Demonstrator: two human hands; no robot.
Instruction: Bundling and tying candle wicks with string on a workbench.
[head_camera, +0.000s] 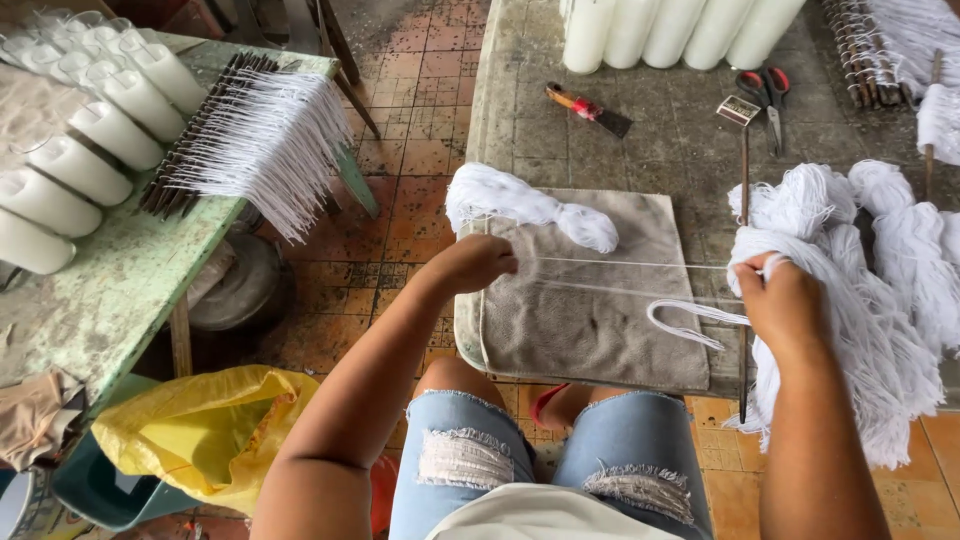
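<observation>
Your left hand (478, 262) pinches one end of the white string (620, 263), and your right hand (783, 300) grips the other end by the big string pile (850, 330). The string is pulled tight over the grey cloth (590, 320) on the bench (680, 150). One small bundle (525, 205) lies done; much string is left.

I hold both forearms forward above my knees (560, 450); left hand (478, 262) and right hand (788, 300) are closed, well apart.
</observation>
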